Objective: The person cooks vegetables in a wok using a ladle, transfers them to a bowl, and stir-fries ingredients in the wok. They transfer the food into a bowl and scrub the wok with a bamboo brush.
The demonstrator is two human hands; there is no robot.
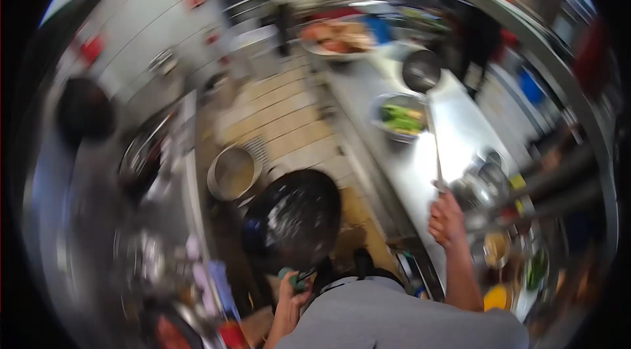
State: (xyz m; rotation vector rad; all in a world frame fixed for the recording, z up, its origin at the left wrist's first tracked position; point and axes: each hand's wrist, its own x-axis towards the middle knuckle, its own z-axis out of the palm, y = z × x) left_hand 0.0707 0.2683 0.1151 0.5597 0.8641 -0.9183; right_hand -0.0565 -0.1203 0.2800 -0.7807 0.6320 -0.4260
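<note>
Head view, motion blur over most of the room. Left hand (292,295): I have its fingers closed round the green-wrapped handle of the wok (292,221), in front of the body over the floor (289,109). The wok's dark inner face is turned toward my view and shows glossy highlights; its contents I cannot make out. Right hand (447,221): fingers clamped on the end of the long handle of the ladle (421,71). The handle runs forward over the steel counter (368,96), and the ladle's dark round head is at the far end, near the bowl of green food (401,116). Metal bowls (485,181) sit right of the ladle handle. A round pot (234,173) is just beside the wok, on its left; whether they touch I cannot tell
</note>
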